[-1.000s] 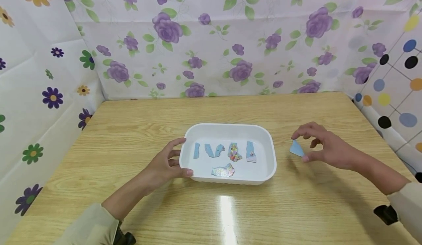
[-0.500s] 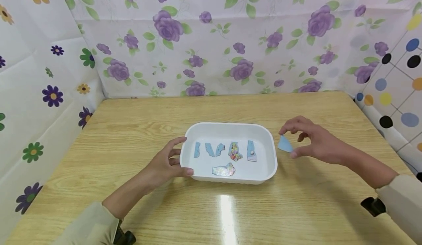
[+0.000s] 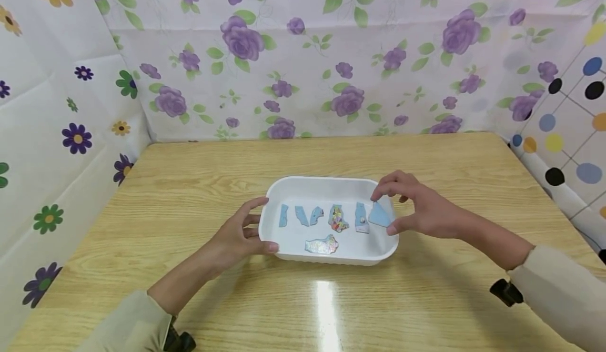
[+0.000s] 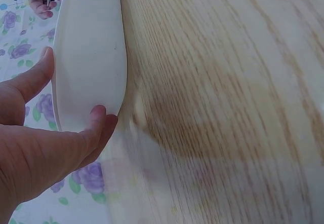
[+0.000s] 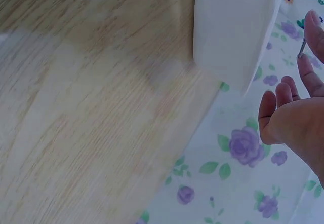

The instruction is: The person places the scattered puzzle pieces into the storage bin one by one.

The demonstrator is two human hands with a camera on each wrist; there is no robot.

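Note:
My right hand (image 3: 421, 210) pinches a light-blue, flat puzzle piece (image 3: 380, 215) between thumb and fingers, over the right end of a white plastic tub (image 3: 326, 186). In the right wrist view this piece shows edge-on as a thin sliver (image 5: 302, 48) between thumb and fingertip. My left hand (image 3: 239, 233) grips the tub's left end, its thumb at the front left corner. Seen from the left wrist, thumb and fingers spread along the tub's outer wall (image 4: 91, 46). Inside lie several irregular puzzle pieces: blue strips (image 3: 283, 215), a multicoloured one (image 3: 337, 218) and a shiny one (image 3: 322, 244).
The tub stands on a wood-grain table (image 3: 208, 183). Behind it hangs a floral sheet (image 3: 293, 78), with patterned sheets at the left (image 3: 57, 183) and right (image 3: 568, 131). Dark straps sit at both sleeves.
My right hand has carried the blue piece leftward, from beside the tub to over its right end. The left hand and tub have stayed in place.

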